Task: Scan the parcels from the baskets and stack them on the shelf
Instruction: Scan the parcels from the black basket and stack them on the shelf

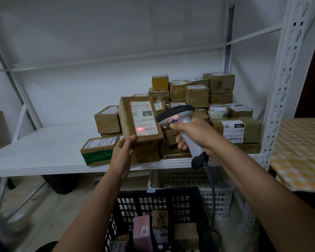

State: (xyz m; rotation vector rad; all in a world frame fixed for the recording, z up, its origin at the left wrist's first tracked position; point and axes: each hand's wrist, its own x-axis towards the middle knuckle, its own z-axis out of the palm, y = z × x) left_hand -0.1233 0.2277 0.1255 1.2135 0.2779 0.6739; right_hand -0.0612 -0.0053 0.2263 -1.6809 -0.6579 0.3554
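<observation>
My left hand (123, 151) grips a brown cardboard parcel (129, 122) by its lower edge and holds it upright above the white shelf (44, 153). Its white label faces me, and a red laser spot glows on the label. My right hand (195, 135) grips the handle of a grey barcode scanner (178, 117), whose head points left at that label from close by. Below, a black basket (153, 200) holds several parcels, one of them pink (142, 231). Many brown parcels (198, 99) are stacked on the shelf's right half.
A white basket (220, 190) stands under the shelf behind the black one, and the scanner's coiled cable hangs over it. A white perforated shelf post (280, 99) rises at the right. Beyond it lies a yellow checked surface (302, 150). The shelf's left half is bare.
</observation>
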